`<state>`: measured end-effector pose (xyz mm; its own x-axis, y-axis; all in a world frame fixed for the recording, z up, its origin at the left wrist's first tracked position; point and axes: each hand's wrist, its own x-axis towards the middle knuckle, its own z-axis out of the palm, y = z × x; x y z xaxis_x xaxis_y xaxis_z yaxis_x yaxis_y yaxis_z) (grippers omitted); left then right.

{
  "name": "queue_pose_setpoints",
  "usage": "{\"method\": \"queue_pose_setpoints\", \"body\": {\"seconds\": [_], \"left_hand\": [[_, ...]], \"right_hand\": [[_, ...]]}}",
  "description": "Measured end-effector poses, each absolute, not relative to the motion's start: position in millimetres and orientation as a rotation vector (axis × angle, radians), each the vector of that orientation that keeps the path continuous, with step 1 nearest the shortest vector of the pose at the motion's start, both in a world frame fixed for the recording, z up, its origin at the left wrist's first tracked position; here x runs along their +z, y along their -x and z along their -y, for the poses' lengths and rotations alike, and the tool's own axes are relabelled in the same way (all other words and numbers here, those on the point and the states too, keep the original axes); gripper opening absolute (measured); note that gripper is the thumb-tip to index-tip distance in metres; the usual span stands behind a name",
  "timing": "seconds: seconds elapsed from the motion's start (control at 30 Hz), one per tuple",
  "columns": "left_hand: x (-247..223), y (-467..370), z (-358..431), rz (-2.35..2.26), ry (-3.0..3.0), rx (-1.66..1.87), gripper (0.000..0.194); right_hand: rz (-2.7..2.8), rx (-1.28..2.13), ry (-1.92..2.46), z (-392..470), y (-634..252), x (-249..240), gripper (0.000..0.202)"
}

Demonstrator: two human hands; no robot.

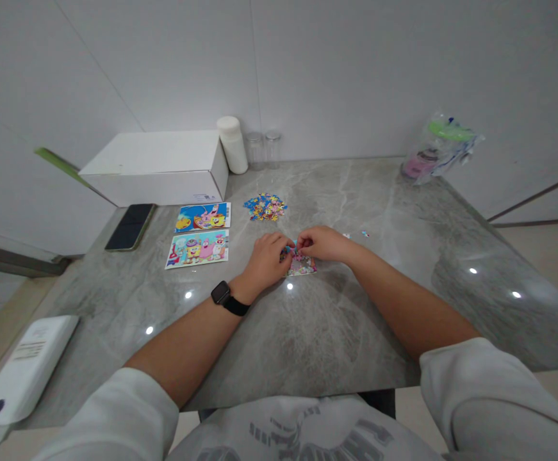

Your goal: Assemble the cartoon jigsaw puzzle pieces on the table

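Observation:
A small, partly assembled jigsaw puzzle (302, 266) lies on the grey marbled table, its upper part hidden by my fingers. My left hand (270, 259), with a black watch on the wrist, is closed at the puzzle's left side, fingers curled onto it. From the right, my right hand (324, 243) pinches at the puzzle's top edge; a tiny bit of colour shows at the fingertips, apparently a puzzle piece. Just beyond the hands is a pile of loose puzzle pieces (265, 207). A few stray pieces (365, 234) lie right of my right hand.
Two cartoon picture cards (199, 249) and a phone (131, 227) lie on the left. Behind them stand a white box (158, 169), a white bottle (233, 146) and two clear glasses (273, 150). A plastic-wrapped cup (432, 150) is back right; a white device (26, 371) sits front left.

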<state>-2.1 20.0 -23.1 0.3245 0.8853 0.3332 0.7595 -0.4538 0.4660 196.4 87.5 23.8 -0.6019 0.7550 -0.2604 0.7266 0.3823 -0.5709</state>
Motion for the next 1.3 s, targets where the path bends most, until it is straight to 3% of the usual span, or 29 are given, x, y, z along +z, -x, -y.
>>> {"method": "queue_pose_setpoints", "body": {"seconds": [0.43, 0.7, 0.93, 1.3], "left_hand": [[-22, 2, -18, -1.538, -2.365, 0.679, 0.016], [-24, 2, -19, -1.533, -2.385, 0.672, 0.016], [-17, 1, -17, -1.517, -2.366, 0.691, 0.016], [-16, 1, -15, -1.493, -2.459, 0.682, 0.017]], "right_hand": [[2.691, 0.724, 1.409, -86, -194, 15, 0.013], [2.678, 0.819, 1.426, -81, -191, 18, 0.014], [2.686, 0.590, 1.439, -87, -194, 21, 0.015], [2.765, 0.606, 1.532, -86, -197, 27, 0.013]]}}
